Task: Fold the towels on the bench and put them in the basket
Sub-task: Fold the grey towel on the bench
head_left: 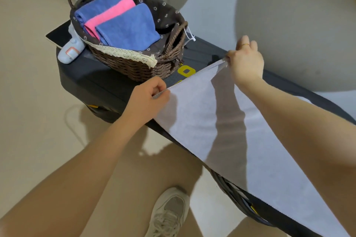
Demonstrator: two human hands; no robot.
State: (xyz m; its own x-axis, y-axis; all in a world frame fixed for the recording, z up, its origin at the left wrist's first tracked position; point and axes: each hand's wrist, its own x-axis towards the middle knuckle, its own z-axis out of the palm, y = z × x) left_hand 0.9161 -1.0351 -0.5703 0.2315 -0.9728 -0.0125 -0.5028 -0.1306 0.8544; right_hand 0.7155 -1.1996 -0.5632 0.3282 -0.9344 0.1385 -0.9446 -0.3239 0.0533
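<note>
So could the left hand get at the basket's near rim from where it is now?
Probably yes: the left hand sits just short of the basket with nothing between, but it pinches the white towel corner and must let go first.

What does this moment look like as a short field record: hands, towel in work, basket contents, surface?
left hand: left hand pinches near corner of white towel
right hand: right hand pinches far corner of same edge
white towel: spread unfolded along the bench
basket: wicker basket on bench, holds two folded blue towels and a pink towel between them
other: tablet beside basket
</note>
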